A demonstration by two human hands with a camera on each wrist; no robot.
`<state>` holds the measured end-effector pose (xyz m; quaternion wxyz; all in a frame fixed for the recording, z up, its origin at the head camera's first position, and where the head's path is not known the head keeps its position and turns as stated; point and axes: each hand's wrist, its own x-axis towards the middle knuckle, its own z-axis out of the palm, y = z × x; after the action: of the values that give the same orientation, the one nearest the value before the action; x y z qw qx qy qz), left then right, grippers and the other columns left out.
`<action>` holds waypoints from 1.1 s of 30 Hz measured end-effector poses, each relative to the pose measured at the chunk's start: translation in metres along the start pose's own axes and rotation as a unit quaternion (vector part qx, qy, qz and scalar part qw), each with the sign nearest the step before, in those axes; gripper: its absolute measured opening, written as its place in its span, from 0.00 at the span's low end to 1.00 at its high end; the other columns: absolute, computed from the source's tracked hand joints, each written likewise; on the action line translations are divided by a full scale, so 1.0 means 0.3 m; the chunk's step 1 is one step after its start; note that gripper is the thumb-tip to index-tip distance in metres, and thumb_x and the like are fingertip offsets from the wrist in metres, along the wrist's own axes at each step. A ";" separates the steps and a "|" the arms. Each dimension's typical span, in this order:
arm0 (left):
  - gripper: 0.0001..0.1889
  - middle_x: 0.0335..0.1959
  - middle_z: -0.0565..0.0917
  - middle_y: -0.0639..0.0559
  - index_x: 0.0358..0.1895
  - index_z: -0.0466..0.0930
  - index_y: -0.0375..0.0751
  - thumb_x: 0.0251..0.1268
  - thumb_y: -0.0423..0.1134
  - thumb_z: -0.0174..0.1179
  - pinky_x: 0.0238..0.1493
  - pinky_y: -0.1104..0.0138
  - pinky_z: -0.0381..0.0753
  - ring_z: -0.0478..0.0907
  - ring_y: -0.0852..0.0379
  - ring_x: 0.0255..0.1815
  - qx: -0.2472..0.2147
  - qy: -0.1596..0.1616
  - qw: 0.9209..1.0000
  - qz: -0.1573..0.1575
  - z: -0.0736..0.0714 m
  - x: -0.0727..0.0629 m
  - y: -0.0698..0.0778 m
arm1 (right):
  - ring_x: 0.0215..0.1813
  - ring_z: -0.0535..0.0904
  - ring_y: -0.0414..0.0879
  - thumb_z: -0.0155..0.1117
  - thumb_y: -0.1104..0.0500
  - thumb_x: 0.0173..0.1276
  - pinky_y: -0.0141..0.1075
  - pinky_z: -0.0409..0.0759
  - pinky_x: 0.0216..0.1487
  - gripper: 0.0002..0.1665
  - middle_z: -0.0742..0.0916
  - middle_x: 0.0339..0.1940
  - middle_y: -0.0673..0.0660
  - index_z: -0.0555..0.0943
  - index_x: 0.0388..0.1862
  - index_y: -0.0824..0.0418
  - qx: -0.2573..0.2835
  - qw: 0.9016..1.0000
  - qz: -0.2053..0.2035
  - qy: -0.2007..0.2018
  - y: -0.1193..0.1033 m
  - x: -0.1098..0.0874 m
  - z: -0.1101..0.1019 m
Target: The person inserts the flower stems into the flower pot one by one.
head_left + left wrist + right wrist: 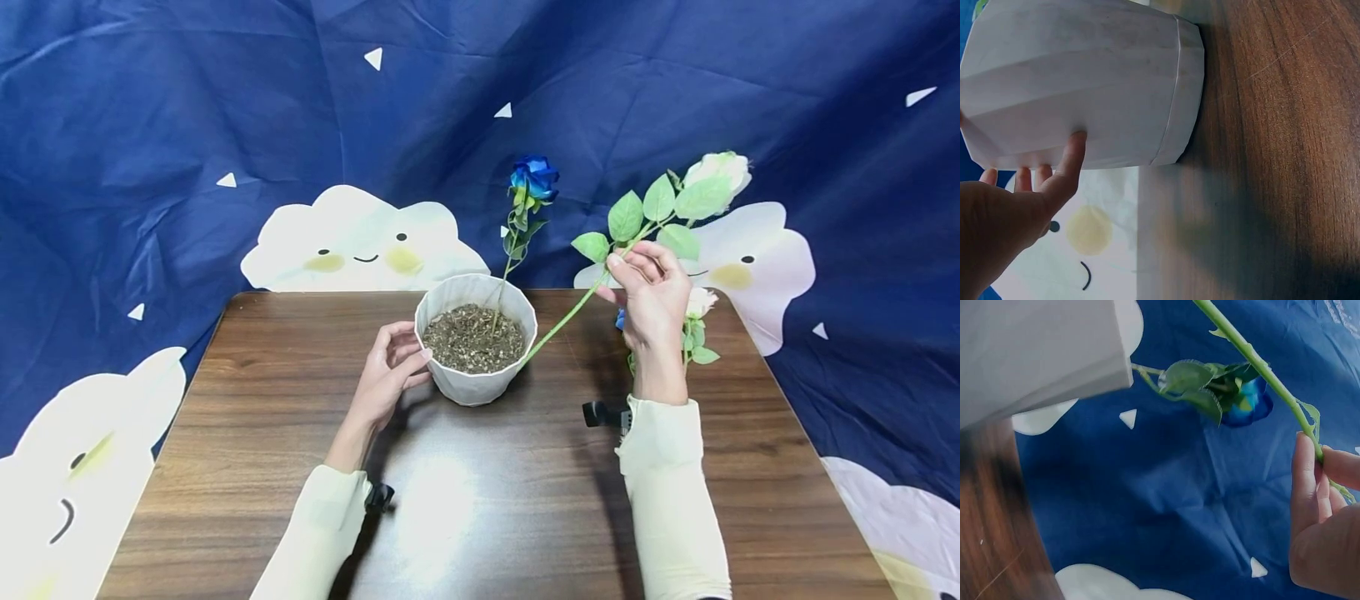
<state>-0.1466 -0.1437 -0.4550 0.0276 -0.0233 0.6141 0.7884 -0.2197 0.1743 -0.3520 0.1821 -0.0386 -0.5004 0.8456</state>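
A white faceted pot (pixel 468 385) holds dark, crumbly soil (pixel 468 337). From the soil stands a blue rose (pixel 534 177) on a thin leafy stem. My left hand (pixel 386 375) is at the pot's left side; in the left wrist view its fingertips (pixel 1075 140) touch the wall. My right hand (pixel 654 296) pinches the green stem (pixel 1260 365) of a white rose (pixel 720 177) between thumb and fingers. That rose is tilted, bloom up to the right, with its lower stem slanting to the pot's right rim. Whether the stem's end is inside the rim I cannot tell.
Behind my right wrist, a pale flower (pixel 701 302) with green leaves and a bit of blue (pixel 620 318) are partly hidden. The pot stands near the back of the brown wooden table (pixel 270 433). A dark blue cloth (pixel 225 100) with white clouds hangs behind it.
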 end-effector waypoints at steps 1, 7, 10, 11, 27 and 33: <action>0.30 0.62 0.68 0.37 0.69 0.61 0.36 0.66 0.27 0.62 0.57 0.40 0.80 0.72 0.51 0.55 -0.001 0.000 1.000 0.000 0.000 -0.001 0.000 | 0.30 0.82 0.43 0.71 0.79 0.58 0.36 0.86 0.20 0.17 0.82 0.30 0.56 0.77 0.41 0.65 0.001 1.000 -0.003 -0.003 -0.001 0.000 0.009; 0.30 0.62 0.67 0.36 0.69 0.61 0.36 0.66 0.27 0.62 0.57 0.42 0.81 0.72 0.51 0.55 0.001 -0.001 1.000 -0.001 -0.005 -0.001 0.001 | 0.32 0.83 0.44 0.68 0.81 0.59 0.35 0.85 0.20 0.17 0.83 0.30 0.57 0.77 0.40 0.64 0.012 0.999 -0.032 -0.014 0.012 -0.002 0.056; 0.30 0.62 0.67 0.36 0.69 0.61 0.36 0.66 0.27 0.62 0.57 0.42 0.81 0.71 0.51 0.55 0.001 0.000 1.000 -0.001 -0.007 0.000 0.001 | 0.33 0.82 0.45 0.67 0.81 0.60 0.35 0.86 0.21 0.18 0.83 0.31 0.57 0.77 0.40 0.62 0.009 0.999 -0.047 -0.022 0.023 -0.006 0.076; 0.30 0.62 0.67 0.36 0.69 0.61 0.36 0.66 0.27 0.62 0.57 0.41 0.80 0.71 0.51 0.55 0.001 0.001 1.000 0.000 -0.007 -0.001 0.002 | 0.33 0.82 0.45 0.67 0.81 0.60 0.35 0.86 0.21 0.18 0.83 0.32 0.57 0.77 0.40 0.62 0.010 0.998 -0.048 -0.026 0.027 -0.007 0.083; 0.30 0.62 0.67 0.35 0.69 0.61 0.35 0.67 0.28 0.62 0.57 0.42 0.81 0.72 0.51 0.55 0.002 0.001 1.000 0.001 -0.005 -0.001 -0.007 | 0.34 0.82 0.42 0.65 0.78 0.64 0.35 0.88 0.28 0.18 0.84 0.36 0.55 0.73 0.43 0.59 -0.114 0.978 -0.099 -0.141 0.116 -0.005 0.207; 0.30 0.62 0.67 0.36 0.69 0.61 0.35 0.66 0.28 0.62 0.57 0.44 0.81 0.71 0.51 0.56 0.001 -0.001 1.000 0.000 -0.003 0.005 -0.006 | 0.34 0.82 0.41 0.66 0.78 0.64 0.36 0.88 0.28 0.17 0.83 0.35 0.54 0.73 0.44 0.61 -0.142 0.972 -0.109 -0.149 0.134 -0.003 0.224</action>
<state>-0.1481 -0.1439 -0.4572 0.0280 -0.0226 0.6146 0.7880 -0.2463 0.1006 -0.3533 0.1897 0.1172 -0.6382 0.7369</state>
